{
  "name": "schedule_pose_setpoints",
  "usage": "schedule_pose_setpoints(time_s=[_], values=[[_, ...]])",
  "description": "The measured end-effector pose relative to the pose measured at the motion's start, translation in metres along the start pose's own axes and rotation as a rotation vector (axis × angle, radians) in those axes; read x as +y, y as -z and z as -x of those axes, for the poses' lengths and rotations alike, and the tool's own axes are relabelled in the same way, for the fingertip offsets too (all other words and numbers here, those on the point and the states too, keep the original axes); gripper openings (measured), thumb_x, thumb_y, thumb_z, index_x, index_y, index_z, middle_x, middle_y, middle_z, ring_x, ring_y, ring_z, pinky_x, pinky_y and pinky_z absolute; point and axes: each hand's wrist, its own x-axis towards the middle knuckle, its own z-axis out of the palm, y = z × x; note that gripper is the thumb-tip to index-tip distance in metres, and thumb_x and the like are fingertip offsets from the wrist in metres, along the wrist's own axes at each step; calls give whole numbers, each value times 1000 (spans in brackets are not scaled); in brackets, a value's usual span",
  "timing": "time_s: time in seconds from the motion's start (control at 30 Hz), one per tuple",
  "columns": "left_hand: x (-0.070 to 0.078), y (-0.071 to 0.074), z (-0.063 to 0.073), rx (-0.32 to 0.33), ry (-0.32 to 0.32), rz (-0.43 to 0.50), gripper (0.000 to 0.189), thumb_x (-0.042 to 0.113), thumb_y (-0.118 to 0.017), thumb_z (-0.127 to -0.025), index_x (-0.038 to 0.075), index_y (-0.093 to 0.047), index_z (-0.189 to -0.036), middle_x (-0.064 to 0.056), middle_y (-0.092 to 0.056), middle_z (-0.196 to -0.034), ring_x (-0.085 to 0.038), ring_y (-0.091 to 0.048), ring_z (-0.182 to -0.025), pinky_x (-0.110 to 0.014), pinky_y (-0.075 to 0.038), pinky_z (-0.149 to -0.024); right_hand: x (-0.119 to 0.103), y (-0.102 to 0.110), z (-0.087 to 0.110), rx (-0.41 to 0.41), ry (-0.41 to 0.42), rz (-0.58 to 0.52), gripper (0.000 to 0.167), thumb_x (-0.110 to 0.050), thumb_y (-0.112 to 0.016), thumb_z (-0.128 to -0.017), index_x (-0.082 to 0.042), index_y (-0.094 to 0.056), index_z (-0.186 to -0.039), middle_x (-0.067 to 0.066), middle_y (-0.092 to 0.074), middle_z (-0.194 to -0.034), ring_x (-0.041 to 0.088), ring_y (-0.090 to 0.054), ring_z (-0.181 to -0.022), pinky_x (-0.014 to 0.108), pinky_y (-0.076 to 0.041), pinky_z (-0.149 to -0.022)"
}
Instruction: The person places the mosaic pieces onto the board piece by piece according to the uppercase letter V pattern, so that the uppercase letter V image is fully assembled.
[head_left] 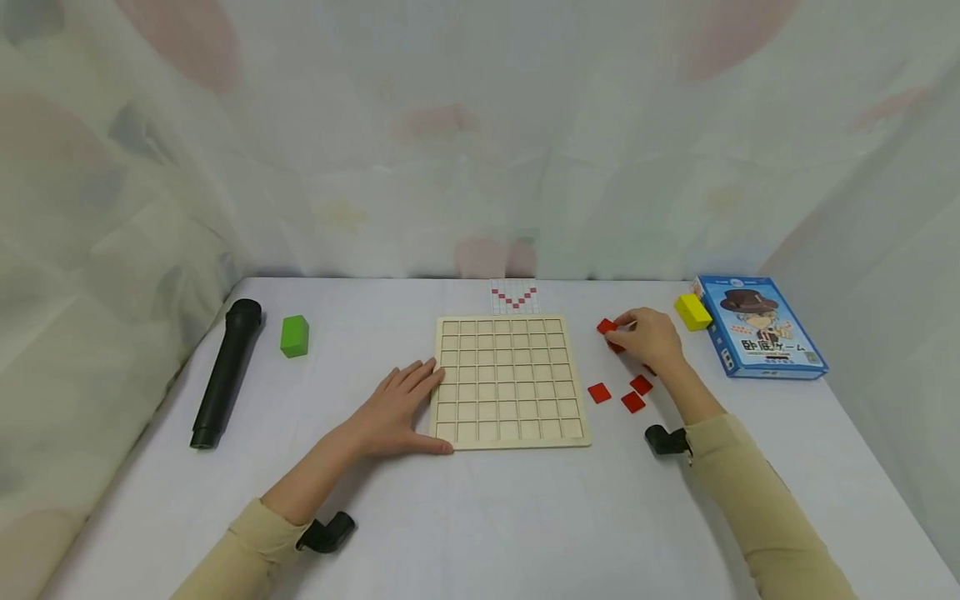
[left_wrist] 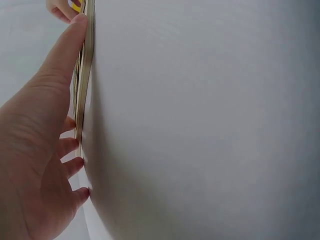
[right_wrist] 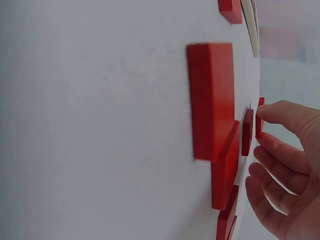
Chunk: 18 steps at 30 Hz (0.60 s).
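Observation:
A wooden grid board (head_left: 510, 445) with square cells lies flat before me. Along its left side my left hand (head_left: 397, 408) rests with fingers spread, fingertips at the edge and thumb at the near corner. The left wrist view shows that thumb (left_wrist: 62, 55) against the board's side. To the right of the board, my right hand (head_left: 651, 337) pinches a red square tile (right_wrist: 259, 125) between thumb and index finger. Loose red tiles (head_left: 599, 392) lie on the cloth nearby; one (right_wrist: 212, 100) appears large in the right wrist view. The hand partly covers others.
Behind the board lies a small pattern card (head_left: 515, 297) with red squares in a V. A blue game box (head_left: 765, 329) and a yellow block (head_left: 693, 312) are at back right. A green block (head_left: 295, 337) and a black microphone (head_left: 228, 371) stand or lie left.

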Motion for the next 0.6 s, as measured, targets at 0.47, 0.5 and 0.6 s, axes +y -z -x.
schedule_pose_setpoints(time_s=[0.47,0.5,0.6], values=[[-3,-1,0,35,-29,-27,117,82,-61,-68,8,-29,-154,-12,-21,-160,-34,-14,-147,-57,-12,-116,-26,-15,36,-31,177,-116,36,-33,-74,-87,-7,-71,-112,13,-65,-111,29,-55,-99,40,-51,-80],[-3,-2,0,41,-35,-27,117,82,-62,-68,8,-29,-153,-12,-21,-160,-34,-14,-147,-57,-12,-116,-30,-17,39,-43,185,-130,35,-33,-74,-87,-8,-71,-112,13,-65,-112,29,-56,-100,41,-52,-80],[-4,-3,-1,60,-48,-26,117,81,-63,-69,7,-31,-153,-14,-23,-159,-35,-16,-146,-58,-14,-115,-37,-23,47,-72,215,-163,34,-33,-75,-85,-9,-72,-110,12,-66,-113,29,-60,-101,41,-54,-80]])
